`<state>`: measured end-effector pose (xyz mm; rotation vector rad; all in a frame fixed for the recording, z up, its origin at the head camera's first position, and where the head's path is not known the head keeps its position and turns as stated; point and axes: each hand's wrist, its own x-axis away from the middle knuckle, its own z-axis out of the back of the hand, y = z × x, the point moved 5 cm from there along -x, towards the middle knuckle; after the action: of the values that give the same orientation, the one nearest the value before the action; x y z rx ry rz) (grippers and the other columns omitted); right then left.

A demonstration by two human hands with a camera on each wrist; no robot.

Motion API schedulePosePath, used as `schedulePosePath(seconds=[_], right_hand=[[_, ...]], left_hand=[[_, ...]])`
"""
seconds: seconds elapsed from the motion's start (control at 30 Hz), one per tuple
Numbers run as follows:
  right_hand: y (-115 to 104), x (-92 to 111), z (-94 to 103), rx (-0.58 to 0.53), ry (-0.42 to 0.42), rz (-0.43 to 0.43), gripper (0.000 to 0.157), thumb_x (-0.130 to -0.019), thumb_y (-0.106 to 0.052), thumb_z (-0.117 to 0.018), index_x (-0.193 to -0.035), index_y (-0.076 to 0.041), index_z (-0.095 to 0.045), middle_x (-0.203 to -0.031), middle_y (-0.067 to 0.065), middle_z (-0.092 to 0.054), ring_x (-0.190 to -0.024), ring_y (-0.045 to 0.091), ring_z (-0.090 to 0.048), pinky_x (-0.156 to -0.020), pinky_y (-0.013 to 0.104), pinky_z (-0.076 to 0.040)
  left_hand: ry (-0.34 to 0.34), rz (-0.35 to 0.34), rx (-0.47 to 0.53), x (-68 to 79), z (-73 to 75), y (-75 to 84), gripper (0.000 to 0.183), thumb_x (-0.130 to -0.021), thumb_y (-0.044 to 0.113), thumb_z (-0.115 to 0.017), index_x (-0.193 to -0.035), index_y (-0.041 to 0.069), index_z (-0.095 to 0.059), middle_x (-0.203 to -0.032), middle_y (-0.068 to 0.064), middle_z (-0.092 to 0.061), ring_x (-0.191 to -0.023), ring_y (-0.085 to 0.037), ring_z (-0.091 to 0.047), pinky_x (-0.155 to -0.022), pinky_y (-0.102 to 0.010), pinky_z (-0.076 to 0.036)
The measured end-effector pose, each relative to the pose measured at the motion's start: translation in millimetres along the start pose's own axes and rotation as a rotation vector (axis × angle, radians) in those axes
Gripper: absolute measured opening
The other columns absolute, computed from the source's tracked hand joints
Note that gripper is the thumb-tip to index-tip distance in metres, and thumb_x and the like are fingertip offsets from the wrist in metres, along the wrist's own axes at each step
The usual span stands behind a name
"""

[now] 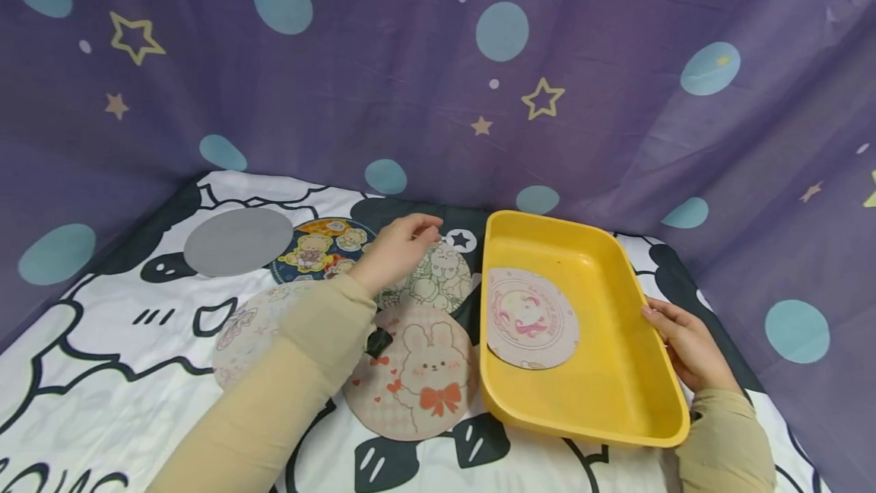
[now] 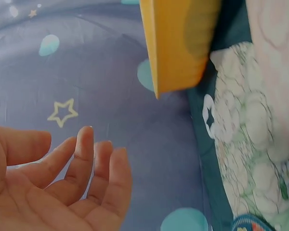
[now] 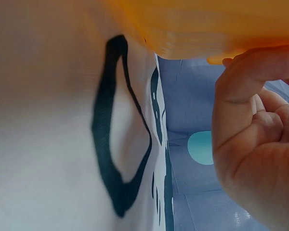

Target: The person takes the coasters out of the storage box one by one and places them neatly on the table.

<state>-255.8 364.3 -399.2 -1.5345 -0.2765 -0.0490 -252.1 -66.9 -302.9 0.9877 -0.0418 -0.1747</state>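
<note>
A yellow plastic tray (image 1: 609, 394) stands tilted at the right, with a round pink unicorn-print mat (image 1: 530, 322) inside against its left side. My right hand (image 1: 691, 348) grips the tray's right rim, thumb on top; in the right wrist view its fingers curl at the tray's edge. My left hand (image 1: 400, 249) hovers above a round green rabbit-print mat (image 1: 445, 280), its fingers loosely bent. The left wrist view shows that palm holding nothing. Nearer lies a round pink rabbit mat (image 1: 431, 371), overlapping the green one. A dark blue bear-print mat (image 1: 311, 249) is partly hidden behind my left hand.
A plain grey disc (image 1: 239, 242) lies at the far left. A pale printed mat (image 1: 239, 333) is partly covered by my left sleeve (image 1: 274, 371). Beneath everything spreads a black-and-white cartoon cloth (image 1: 123, 402). A purple star-patterned curtain (image 1: 383, 59) rises behind.
</note>
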Motion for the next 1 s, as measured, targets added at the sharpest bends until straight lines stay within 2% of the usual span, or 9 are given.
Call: schedulePosePath(seconds=[0.1,0.23,0.47,0.7,0.93,1.0], right_hand=[[0,0,-0.5,0.002,0.004,-0.011,0.012,-0.101,-0.025,-0.058,-0.107,-0.033,-0.064,-0.1,-0.012,-0.071,-0.082,0.007,-0.068,-0.073,0.023,-0.059],[0,0,-0.5,0.008,0.007,-0.014,0.012,-0.101,-0.025,-0.057,-0.108,-0.033,-0.063,-0.1,-0.013,-0.071,-0.082,0.007,-0.068,-0.074,0.023,-0.059],[0,0,0.5,0.011,0.012,-0.025,0.012,-0.101,-0.026,-0.058,-0.11,-0.032,-0.063,-0.1,-0.013,-0.071,-0.082,0.007,-0.068,-0.074,0.023,-0.059],[0,-1,1.2,0.028,0.019,-0.032,0.013,-0.1,-0.027,-0.059,-0.112,-0.032,-0.062,-0.099,-0.013,-0.071,-0.081,0.007,-0.068,-0.073,0.022,-0.059],[0,-1,1.1,0.03,0.018,-0.029,0.013,-0.101,-0.027,-0.059,-0.112,-0.032,-0.062,-0.099,-0.013,-0.072,-0.081,0.007,-0.068,-0.073,0.023,-0.059],[0,-1,1.2,0.028,0.017,-0.024,0.012,-0.101,-0.027,-0.058,-0.11,-0.033,-0.063,-0.099,-0.012,-0.072,-0.08,0.007,-0.068,-0.072,0.023,-0.059]], left_hand=[[-0.021,-0.006,0.062,-1.5,-5.9,6.3,0.039,-0.107,0.018,-0.042,-0.143,0.005,-0.05,-0.132,-0.016,-0.061,-0.122,-0.031,-0.057,-0.098,-0.042,-0.051],[-0.042,-0.018,0.097,-2.9,-15.2,15.9,0.038,-0.106,0.02,-0.046,-0.141,0.007,-0.053,-0.133,-0.013,-0.06,-0.118,-0.029,-0.057,-0.094,-0.039,-0.053],[-0.072,-0.016,0.113,-4.3,-30.6,27.1,0.039,-0.106,0.024,-0.048,-0.142,0.01,-0.052,-0.137,-0.01,-0.057,-0.125,-0.027,-0.055,-0.102,-0.042,-0.05],[-0.076,-0.01,0.144,-5.9,-42.1,35.4,0.04,-0.105,0.024,-0.05,-0.142,0.01,-0.052,-0.14,-0.01,-0.056,-0.128,-0.026,-0.054,-0.106,-0.04,-0.047],[-0.09,-0.01,0.134,-9.9,-48.4,39.3,0.039,-0.104,0.023,-0.051,-0.141,0.01,-0.053,-0.131,-0.011,-0.06,-0.111,-0.026,-0.059,-0.093,-0.036,-0.054],[-0.101,-0.017,0.129,-11.8,-51.2,41.3,0.039,-0.104,0.023,-0.051,-0.141,0.009,-0.054,-0.129,-0.011,-0.06,-0.111,-0.026,-0.06,-0.093,-0.035,-0.054]])
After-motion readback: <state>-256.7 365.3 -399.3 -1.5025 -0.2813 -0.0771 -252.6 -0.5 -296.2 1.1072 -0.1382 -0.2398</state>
